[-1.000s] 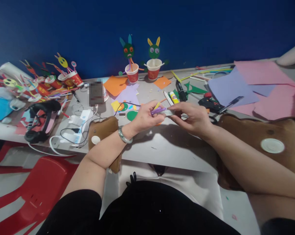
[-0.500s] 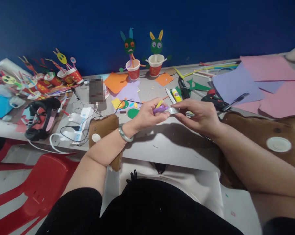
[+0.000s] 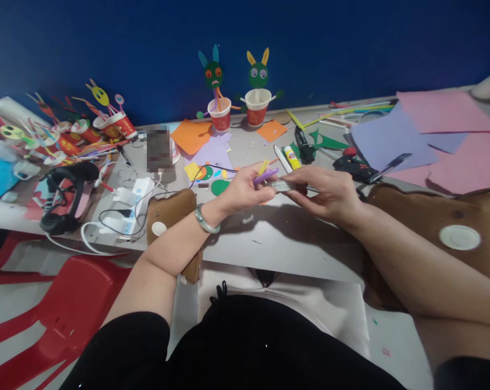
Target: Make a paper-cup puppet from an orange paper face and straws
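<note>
My left hand [image 3: 247, 187] is closed, with a purple straw [image 3: 267, 176] and a short yellow straw [image 3: 264, 167] pinched by its thumb and fingers. A grey-green bracelet [image 3: 207, 221] circles that wrist. Close by on the right, my right hand [image 3: 324, 189] grips a small whitish strip [image 3: 280, 186] between thumb and fingers; its kind is not clear. The strip's left end reaches my left fingertips. Below the hands, a small white scrap [image 3: 248, 219] shows against the table.
Beyond my hands stand two red paper cups [image 3: 257, 111] with paper-faced figures. A glue stick [image 3: 292, 157], a black marker [image 3: 305, 145] and coloured paper [image 3: 378, 141] lie around. A power strip [image 3: 139, 206] and a headset [image 3: 68, 197] are left; brown cushions [image 3: 415, 238] flank my arms.
The purple straw's free end now points up and right, apart from the whitish strip. A white scrap has appeared below my hands. Both hands stay nearly in place.
</note>
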`<state>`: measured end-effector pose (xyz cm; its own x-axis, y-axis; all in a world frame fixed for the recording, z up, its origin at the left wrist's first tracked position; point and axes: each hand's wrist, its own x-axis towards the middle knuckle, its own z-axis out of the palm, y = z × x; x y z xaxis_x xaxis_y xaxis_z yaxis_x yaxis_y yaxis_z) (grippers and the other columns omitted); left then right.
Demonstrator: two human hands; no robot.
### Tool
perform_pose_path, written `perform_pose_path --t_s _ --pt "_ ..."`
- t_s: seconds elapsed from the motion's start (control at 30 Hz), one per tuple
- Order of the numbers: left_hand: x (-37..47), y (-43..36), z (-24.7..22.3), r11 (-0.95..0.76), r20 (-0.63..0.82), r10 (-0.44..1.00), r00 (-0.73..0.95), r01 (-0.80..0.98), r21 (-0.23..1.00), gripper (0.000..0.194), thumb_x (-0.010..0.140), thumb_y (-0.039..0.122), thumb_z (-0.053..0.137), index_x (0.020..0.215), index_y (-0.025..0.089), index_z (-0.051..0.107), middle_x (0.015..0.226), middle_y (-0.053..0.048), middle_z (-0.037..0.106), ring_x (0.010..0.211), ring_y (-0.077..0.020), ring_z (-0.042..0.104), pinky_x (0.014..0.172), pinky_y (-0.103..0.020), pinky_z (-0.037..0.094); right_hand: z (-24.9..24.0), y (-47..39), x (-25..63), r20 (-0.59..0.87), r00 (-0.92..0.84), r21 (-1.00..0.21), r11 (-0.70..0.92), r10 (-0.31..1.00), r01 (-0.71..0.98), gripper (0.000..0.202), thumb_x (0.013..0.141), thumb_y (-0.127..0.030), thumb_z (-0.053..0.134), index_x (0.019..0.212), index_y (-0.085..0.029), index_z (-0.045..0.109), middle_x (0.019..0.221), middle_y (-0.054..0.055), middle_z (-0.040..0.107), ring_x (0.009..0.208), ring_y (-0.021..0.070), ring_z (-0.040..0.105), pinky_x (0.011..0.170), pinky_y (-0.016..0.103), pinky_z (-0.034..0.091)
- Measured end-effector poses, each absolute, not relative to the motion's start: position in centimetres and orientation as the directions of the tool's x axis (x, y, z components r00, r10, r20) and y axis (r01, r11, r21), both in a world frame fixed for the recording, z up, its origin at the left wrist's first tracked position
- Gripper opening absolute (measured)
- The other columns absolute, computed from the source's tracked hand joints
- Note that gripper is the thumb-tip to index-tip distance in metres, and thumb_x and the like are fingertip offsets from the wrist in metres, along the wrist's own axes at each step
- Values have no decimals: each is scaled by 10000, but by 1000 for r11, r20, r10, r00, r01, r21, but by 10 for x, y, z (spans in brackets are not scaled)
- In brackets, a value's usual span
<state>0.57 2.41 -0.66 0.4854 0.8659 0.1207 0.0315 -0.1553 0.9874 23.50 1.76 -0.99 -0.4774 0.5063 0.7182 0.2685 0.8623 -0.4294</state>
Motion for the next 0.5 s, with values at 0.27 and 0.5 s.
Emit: perform_pose_path --t_s 0.27,0.5 --pt "6 27 -13 -149 115 857 503 29 988 207 734 269 741 870 232 590 553 95 480 487 -83 408 506 -264 350 -15 19 240 682 -493 -457 841 540 288 172 1071 -337 725 1216 -320 816 905 64 783 694 239 695 631 417 592" --pt "6 24 -7 -248 216 861 460 8 969 162 693 242 701 833 215 624 654 60 533 583 -91 432 577 -282 393 -9 18 242 658 -482 -526 811 579 255 182 1079 -358 714 1216 -335 832 983 65 821 680 220 707 646 407 620"
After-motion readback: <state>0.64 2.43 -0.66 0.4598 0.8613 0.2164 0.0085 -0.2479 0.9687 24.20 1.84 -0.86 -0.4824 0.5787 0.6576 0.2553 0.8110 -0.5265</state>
